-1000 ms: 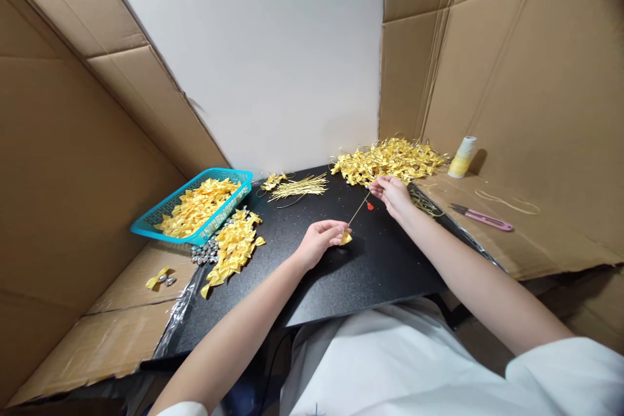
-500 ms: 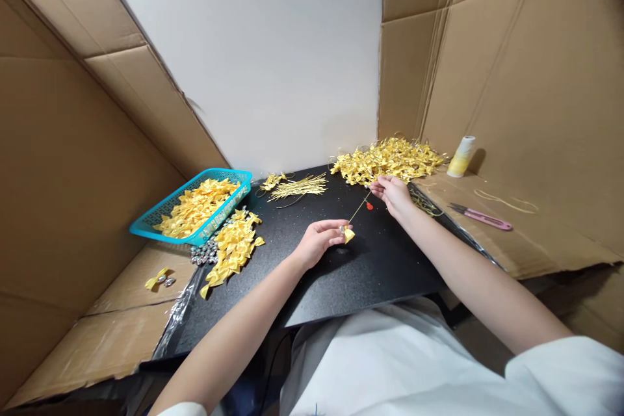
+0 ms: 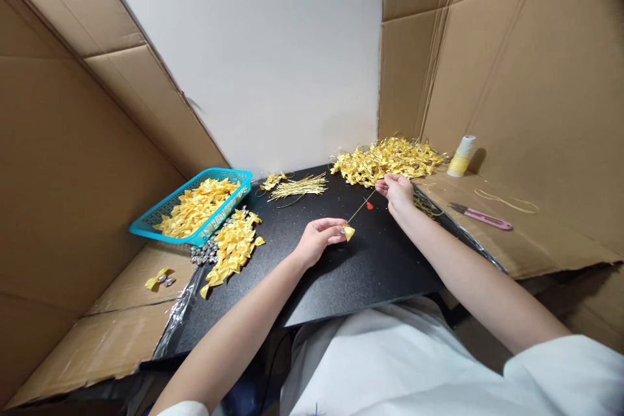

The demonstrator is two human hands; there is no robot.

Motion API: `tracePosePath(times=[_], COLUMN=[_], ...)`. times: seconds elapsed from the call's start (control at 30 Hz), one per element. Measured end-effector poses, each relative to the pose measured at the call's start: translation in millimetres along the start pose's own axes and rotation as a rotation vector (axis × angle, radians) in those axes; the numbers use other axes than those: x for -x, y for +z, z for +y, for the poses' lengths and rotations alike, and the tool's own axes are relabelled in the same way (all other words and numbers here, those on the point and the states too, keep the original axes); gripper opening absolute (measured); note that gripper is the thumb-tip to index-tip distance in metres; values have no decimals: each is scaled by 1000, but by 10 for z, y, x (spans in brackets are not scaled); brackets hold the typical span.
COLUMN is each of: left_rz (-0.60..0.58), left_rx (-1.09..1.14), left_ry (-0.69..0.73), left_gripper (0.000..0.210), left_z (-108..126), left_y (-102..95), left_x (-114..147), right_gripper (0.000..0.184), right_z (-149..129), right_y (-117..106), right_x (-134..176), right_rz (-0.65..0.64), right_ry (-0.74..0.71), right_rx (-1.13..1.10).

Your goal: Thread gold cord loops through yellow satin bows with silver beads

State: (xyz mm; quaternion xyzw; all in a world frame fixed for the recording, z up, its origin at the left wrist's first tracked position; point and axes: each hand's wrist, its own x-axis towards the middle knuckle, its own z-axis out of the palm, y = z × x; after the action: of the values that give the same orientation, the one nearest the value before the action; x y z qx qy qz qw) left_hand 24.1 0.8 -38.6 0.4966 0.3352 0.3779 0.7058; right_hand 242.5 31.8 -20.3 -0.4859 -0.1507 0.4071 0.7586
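Between the thumb and fingers of my left hand point(image 3: 318, 242) is a small yellow ribbon bow point(image 3: 349, 233), partly covered by the fingertips. A thin gold cord point(image 3: 361, 207) runs taut from the bow up to my right hand point(image 3: 396, 194), whose fingertips pinch its far end. Both hands are above the black tabletop point(image 3: 380, 266). Under the cord lies a small red piece point(image 3: 369, 206). Left of my left hand, loose yellow bows point(image 3: 236, 247) sit in a pile beside silver beads point(image 3: 205, 252).
A teal basket point(image 3: 146, 226) of yellow bows stands at the left. Behind are a bundle of gold cords point(image 3: 299, 188) and a heap of corded bows point(image 3: 385, 161). Pink thread snips point(image 3: 482, 216) and a thread spool point(image 3: 461, 156) rest on cardboard at the right. Cardboard walls flank the table.
My right hand has moved slightly to the right, with the cord stretched at a lower slant. My left hand stays in place, and the bow in it has turned a little.
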Motion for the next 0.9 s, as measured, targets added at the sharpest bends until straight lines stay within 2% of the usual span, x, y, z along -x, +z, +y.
tracePosePath(times=[0.2, 0.3, 0.43, 0.57, 0.67, 0.73, 0.8, 0.9], left_rz=[-4, -18, 22, 122, 125, 42, -78, -250], left_rx=[-37, -53, -108, -303, -645, -1028, -1365, -1698], left_ry=[30, 43, 125, 255, 430, 588, 672, 686], left_gripper=[33, 40, 54, 37, 18, 13, 18, 21], left_z=[-12, -11, -10, 20, 96, 151, 184, 177], left_y=[3, 3, -12, -73, -111, -103, -68, -9], left_x=[6, 14, 17, 38, 101, 157, 209, 255], right_gripper=[21, 22, 20, 19, 14, 6, 16, 32], right_z=[-33, -48, -48, -11, 23, 49, 86, 173], right_y=[14, 11, 16, 79, 199, 323, 475, 706], right_x=[-1, -9, 36, 122, 126, 90, 44, -6], right_rz=[35, 23, -64, -201, -267, -292, -307, -314], right_ry=[27, 32, 51, 133, 205, 246, 286, 344], right_rx=[-11, 0, 44, 130, 207, 254, 296, 344])
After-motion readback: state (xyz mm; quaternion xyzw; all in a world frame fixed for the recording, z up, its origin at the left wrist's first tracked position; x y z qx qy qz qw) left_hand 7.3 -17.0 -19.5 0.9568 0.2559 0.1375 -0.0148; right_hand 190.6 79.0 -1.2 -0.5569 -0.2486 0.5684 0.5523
